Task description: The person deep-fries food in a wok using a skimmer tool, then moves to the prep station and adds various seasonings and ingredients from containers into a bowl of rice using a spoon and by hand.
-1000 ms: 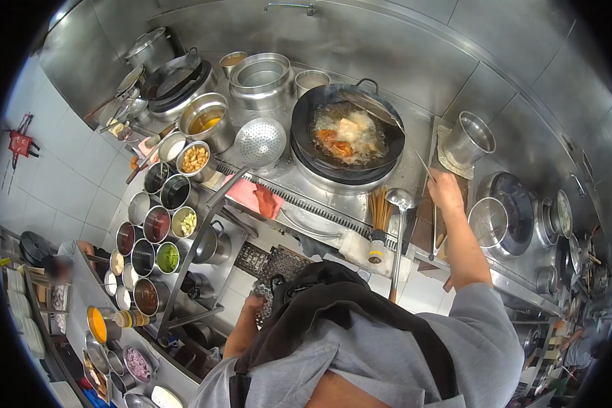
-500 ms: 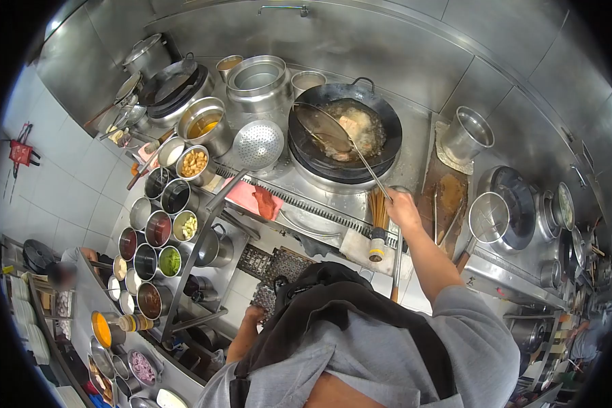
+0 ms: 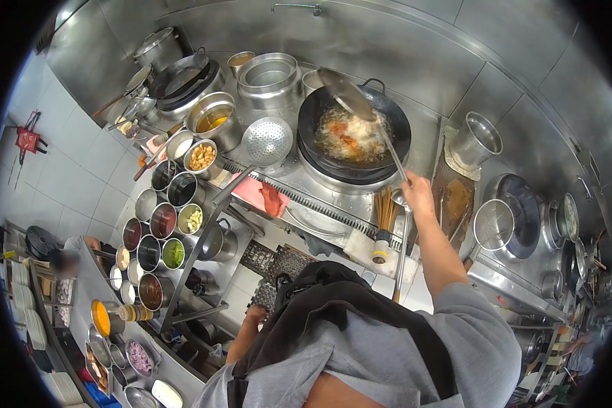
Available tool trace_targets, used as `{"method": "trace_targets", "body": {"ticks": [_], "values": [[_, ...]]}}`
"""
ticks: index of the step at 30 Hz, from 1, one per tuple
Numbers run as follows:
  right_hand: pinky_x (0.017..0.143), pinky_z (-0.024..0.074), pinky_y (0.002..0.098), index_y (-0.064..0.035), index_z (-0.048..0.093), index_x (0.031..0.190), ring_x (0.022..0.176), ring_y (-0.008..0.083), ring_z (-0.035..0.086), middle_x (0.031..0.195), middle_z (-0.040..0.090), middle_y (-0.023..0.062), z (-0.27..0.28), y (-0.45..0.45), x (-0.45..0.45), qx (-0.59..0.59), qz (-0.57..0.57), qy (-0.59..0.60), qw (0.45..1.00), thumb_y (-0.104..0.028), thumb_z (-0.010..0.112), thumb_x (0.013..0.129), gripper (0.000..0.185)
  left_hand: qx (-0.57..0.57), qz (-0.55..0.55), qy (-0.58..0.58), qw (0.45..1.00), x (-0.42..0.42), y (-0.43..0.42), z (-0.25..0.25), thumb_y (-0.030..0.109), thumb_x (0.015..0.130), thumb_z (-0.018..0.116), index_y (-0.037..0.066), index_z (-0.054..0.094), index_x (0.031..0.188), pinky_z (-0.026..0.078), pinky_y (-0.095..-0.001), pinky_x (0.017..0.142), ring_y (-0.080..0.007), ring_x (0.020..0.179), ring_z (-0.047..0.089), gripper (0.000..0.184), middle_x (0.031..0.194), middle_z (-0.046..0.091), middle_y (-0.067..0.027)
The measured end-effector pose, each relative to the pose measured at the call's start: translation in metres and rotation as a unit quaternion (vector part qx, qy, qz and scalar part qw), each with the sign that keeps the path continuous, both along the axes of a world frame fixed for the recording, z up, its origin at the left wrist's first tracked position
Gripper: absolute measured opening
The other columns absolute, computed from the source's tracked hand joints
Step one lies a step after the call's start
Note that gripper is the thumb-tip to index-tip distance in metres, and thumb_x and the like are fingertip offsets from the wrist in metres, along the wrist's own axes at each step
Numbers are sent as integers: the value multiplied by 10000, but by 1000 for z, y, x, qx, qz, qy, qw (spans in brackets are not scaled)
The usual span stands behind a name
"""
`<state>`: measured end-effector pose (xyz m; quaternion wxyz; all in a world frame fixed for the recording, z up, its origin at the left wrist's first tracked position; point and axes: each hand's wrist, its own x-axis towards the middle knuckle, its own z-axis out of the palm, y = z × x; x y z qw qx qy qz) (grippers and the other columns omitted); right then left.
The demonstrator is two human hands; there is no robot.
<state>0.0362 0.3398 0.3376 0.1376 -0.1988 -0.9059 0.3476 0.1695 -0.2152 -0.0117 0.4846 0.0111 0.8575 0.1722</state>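
Observation:
My right hand [image 3: 418, 194] is wrapped round the long handle of a mesh skimmer [image 3: 347, 94]. The skimmer's round head is raised over the far left part of a black wok [image 3: 401, 132]. Orange and pale food pieces [image 3: 350, 136] fry in foaming oil inside the wok. Below the right forearm a ladle [image 3: 400, 197] and a bundle of thin bamboo sticks [image 3: 385, 211] stand at the counter's front. My left hand [image 3: 256, 314] hangs low beside my body, near the black floor mats; its fingers are too small and partly hidden to read.
A perforated strainer [image 3: 266, 143] lies left of the wok. Further left stand an oil pot [image 3: 214, 122] and several ingredient containers [image 3: 163, 221]. Red meat [image 3: 272, 200] rests on a pink cloth. To the right are a steel pot [image 3: 476, 136] and another wire skimmer [image 3: 494, 224]. A person [image 3: 71, 255] is at far left.
The skimmer has lifted from inside the wok toward its far rim, and my right hand has risen slightly. Foam in the oil has spread, and orange pieces show now. The view has shifted a little.

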Motion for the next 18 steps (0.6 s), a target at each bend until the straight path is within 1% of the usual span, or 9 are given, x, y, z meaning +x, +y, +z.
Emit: {"method": "trace_targets", "body": {"ticks": [3, 6, 8, 9, 12, 14, 15, 16, 18], "values": [[776, 468, 433, -53, 621, 1079, 847, 402, 598, 857, 597, 275, -21, 23, -18, 82, -21, 53, 995, -78, 517, 764, 333, -16, 73, -26, 997, -8, 8, 10, 175, 795, 548, 207, 667, 1020, 529, -332, 591, -194, 754, 638, 256, 936, 646, -21], [788, 462, 451, -52, 625, 1060, 860, 415, 584, 848, 589, 284, -29, 34, -28, 137, -51, 55, 988, -68, 519, 754, 324, 4, -12, 3, 1000, -17, -4, -10, 153, 810, 535, 195, 670, 1010, 523, -317, 542, -171, 683, 634, 246, 886, 646, -15], [817, 454, 463, -47, 626, 1049, 897, 421, 567, 876, 587, 284, -35, 37, -31, 144, -66, 27, 987, -68, 517, 759, 310, 43, -350, 203, 913, -24, -12, -12, 133, 823, 524, 154, 664, 994, 498, -288, 461, -141, 571, 599, 222, 798, 635, -21], [823, 453, 465, -37, 627, 1028, 904, 421, 566, 882, 590, 280, -41, 39, -29, 148, -63, 8, 987, -76, 521, 762, 289, 40, -352, 202, 913, -26, -9, -2, 133, 823, 524, 154, 664, 994, 498, -288, 461, -141, 571, 599, 222, 798, 635, -21], [831, 454, 466, -26, 635, 991, 907, 416, 570, 900, 598, 269, -42, 34, -18, 149, -55, -14, 987, -80, 513, 762, 266, -6, -133, 47, 990, -30, 3, 21, 144, 812, 538, 150, 651, 1006, 529, -326, 566, -165, 705, 633, 224, 901, 643, -22], [833, 456, 466, -24, 641, 975, 904, 411, 574, 910, 602, 261, -40, 31, -9, 147, -48, -19, 988, -76, 501, 759, 263, 6, -322, 195, 926, -24, -11, -4, 147, 784, 556, 157, 643, 1008, 532, -361, 693, -186, 861, 629, 240, 997, 637, -17], [834, 453, 470, -28, 644, 973, 903, 413, 573, 905, 601, 263, -40, 34, -5, 148, -46, -28, 988, -76, 505, 758, 261, 7, -322, 194, 927, -22, -4, 9, 147, 784, 556, 157, 643, 1008, 532, -361, 693, -186, 861, 629, 240, 997, 637, -17], [834, 450, 474, -31, 646, 970, 903, 414, 572, 901, 599, 265, -40, 37, -1, 149, -45, -38, 987, -77, 509, 756, 259, -7, -80, 70, 994, -20, 8, 27, 142, 767, 565, 162, 642, 1006, 521, -371, 745, -199, 918, 612, 252, 1029, 631, -14], [830, 451, 472, -30, 648, 963, 899, 414, 573, 893, 597, 270, -35, 42, 6, 145, -51, -25, 988, -75, 513, 754, 253, -19, 166, -61, 984, -18, 14, 35, 137, 749, 573, 166, 640, 1005, 510, -381, 797, -212, 975, 595, 266, 1061, 625, -10]]}}
